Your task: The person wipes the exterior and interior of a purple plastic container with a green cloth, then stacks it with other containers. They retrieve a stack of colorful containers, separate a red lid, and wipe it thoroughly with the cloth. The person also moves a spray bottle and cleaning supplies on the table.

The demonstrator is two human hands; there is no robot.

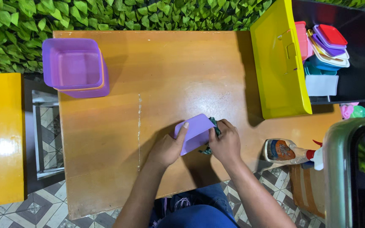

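Observation:
My left hand (167, 148) grips a purple plastic container (195, 130) tipped on its side above the wooden table (119, 126), thumb along its edge. Pressed against the container's right side, my right hand (225, 144) holds a dark green cloth (214, 125) that pokes out between fingers and container. Both hands are near the table's front edge, close together.
Stacked purple tubs (74, 67) sit at the table's back left. A black bin with a raised yellow lid (280, 63) holds coloured lids and boxes (328, 46) at the right. A spray bottle (290, 152) lies at the front right. A leafy wall is behind; a yellow surface (1, 139) is left.

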